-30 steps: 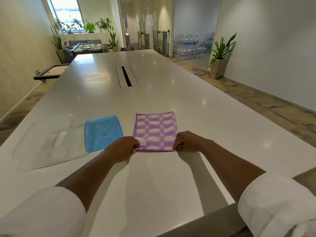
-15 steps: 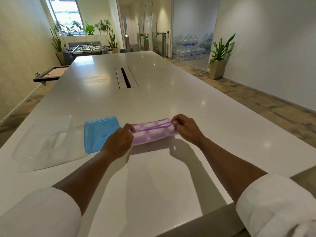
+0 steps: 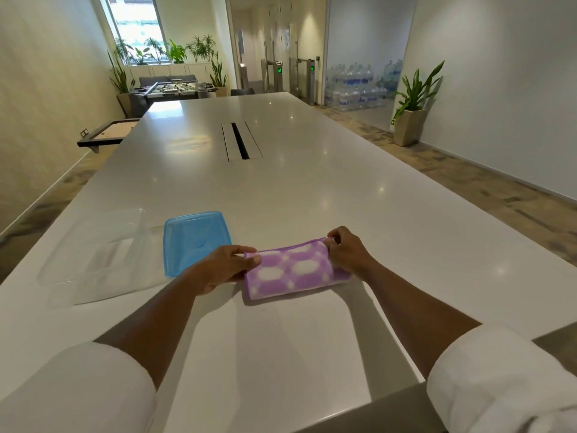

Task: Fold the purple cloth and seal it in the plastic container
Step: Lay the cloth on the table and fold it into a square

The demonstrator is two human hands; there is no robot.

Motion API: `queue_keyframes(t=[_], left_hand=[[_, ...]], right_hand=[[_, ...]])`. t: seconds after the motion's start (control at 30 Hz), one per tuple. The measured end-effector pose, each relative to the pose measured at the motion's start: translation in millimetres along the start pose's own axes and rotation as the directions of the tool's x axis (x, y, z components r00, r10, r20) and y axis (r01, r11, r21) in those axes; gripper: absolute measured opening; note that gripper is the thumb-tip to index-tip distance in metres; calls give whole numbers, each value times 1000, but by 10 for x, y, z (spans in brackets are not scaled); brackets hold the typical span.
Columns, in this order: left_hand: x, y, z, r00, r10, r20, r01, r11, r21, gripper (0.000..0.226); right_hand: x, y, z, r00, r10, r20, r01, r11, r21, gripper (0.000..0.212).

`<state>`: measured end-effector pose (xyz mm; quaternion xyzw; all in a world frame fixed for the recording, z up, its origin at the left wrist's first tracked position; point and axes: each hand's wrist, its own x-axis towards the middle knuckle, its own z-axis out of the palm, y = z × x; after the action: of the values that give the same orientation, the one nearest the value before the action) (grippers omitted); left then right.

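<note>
On the near part of the white desk [image 3: 281, 339] the purple cloth [image 3: 293, 271] lies folded, left hand [image 3: 223, 267] and right hand [image 3: 345, 250] pinching its far corners shut; align those edges squarely before pressing flat, with blue lid [image 3: 196, 240] and clear container [image 3: 100, 254] waiting just left.

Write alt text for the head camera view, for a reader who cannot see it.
Two hands, the left hand and right hand, pinch the far corners of a folded purple cloth lying on a white table. A blue lid lies just left of the cloth, with a clear container farther left.
</note>
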<state>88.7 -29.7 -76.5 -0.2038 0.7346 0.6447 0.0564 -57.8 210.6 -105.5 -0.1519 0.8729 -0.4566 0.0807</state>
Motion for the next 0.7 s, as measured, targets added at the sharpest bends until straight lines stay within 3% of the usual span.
queue_keyframes(t=[0.2, 0.33, 0.5, 0.7], left_hand=[[89, -52, -2, 999, -6, -53, 5, 1000, -23, 34], [186, -49, 67, 987, -24, -159, 22, 1000, -14, 30], [270, -65, 143, 964, 58, -260, 1, 975, 222, 23], [353, -96, 176, 929, 206, -307, -11, 844, 536, 22]], right_hand=[[87, 39, -27, 994, 107, -35, -102, 986, 131, 40], [150, 66, -4, 996, 65, -60, -59, 994, 95, 26], [210, 54, 79, 997, 8, -78, -10, 1000, -18, 17], [289, 34, 190, 994, -17, -105, 5, 994, -112, 22]])
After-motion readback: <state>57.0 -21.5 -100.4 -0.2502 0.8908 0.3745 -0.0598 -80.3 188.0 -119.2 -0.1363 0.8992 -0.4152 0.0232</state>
